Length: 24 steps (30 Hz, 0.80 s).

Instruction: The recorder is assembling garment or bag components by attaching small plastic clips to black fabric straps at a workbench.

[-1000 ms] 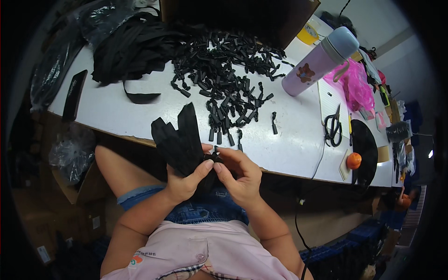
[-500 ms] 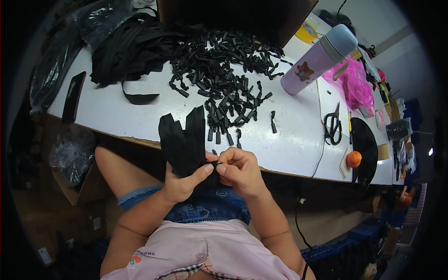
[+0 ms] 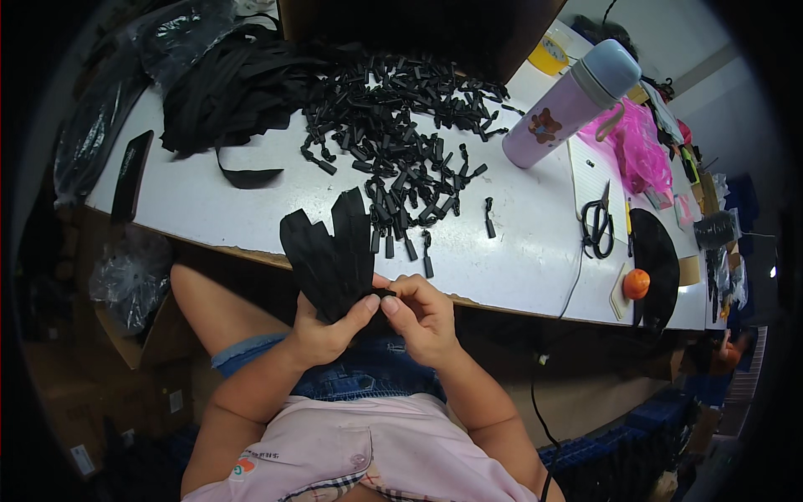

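My left hand (image 3: 332, 332) is closed around a fanned bundle of black zipper tapes (image 3: 329, 247), whose loose ends stand up toward the table. Thumb and fingers of my right hand (image 3: 423, 322) pinch a small black piece (image 3: 384, 293) against the bundle's edge, right by my left thumb. It looks like a zipper slider, though the fingertips hide most of it. Both hands are above my lap at the table's front edge. Beyond them, many black zipper sliders with long pulls (image 3: 401, 142) lie in a loose heap; a single slider (image 3: 490, 219) lies apart on the right.
More black tapes (image 3: 226, 92) are piled at the back left, near a flat black bar (image 3: 132, 176). A lilac bottle (image 3: 552, 117) stands on the right. Scissors (image 3: 597, 227), a notebook (image 3: 590, 180), an orange fruit (image 3: 636, 284) and a pink bag (image 3: 636, 155) are farther right. A dark box (image 3: 418, 38) is behind.
The bundle's upper ends have tilted and fanned out slightly to the left. My right hand has shifted a little left, its fingertips still meeting my left thumb.
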Tool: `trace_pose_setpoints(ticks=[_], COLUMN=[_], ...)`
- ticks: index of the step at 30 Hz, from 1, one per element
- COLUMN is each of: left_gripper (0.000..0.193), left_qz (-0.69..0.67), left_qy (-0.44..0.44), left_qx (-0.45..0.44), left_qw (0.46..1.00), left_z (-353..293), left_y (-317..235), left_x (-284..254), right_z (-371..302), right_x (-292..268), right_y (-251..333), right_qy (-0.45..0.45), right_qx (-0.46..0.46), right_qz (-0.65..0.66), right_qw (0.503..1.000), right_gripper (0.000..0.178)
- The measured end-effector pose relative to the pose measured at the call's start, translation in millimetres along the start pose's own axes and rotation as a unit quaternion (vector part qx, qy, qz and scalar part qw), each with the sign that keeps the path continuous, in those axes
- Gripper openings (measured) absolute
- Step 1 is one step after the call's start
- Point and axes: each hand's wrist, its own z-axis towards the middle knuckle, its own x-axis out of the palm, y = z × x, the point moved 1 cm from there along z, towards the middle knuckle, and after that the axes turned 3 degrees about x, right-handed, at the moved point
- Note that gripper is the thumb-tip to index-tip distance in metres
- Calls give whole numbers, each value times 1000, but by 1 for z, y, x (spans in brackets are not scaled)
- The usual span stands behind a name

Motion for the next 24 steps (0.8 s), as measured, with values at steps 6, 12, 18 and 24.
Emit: trace_pose_setpoints(ticks=[6,12,18,24], left_gripper=[14,13,9,12], left_qz=[55,-55,26,12], left_qy=[43,6,-35,-28], left_qx=[-9,-91,-16,-76], left_qw=[998,994,999,997], left_z=[0,0,-1,7], left_y=[-2,7,6,12], left_x=[-4,-6,-8,-15], right_z=[-4,0,6,14], right_x=[0,1,-4,16], right_y=[5,2,15,23], right_qy=[-7,-78,67,-39], right_qx=[125,-188,53,-209], right_qz=[120,-173,-121,-342], right_qw=[985,964,989,915], right_gripper=[11,13,15,24])
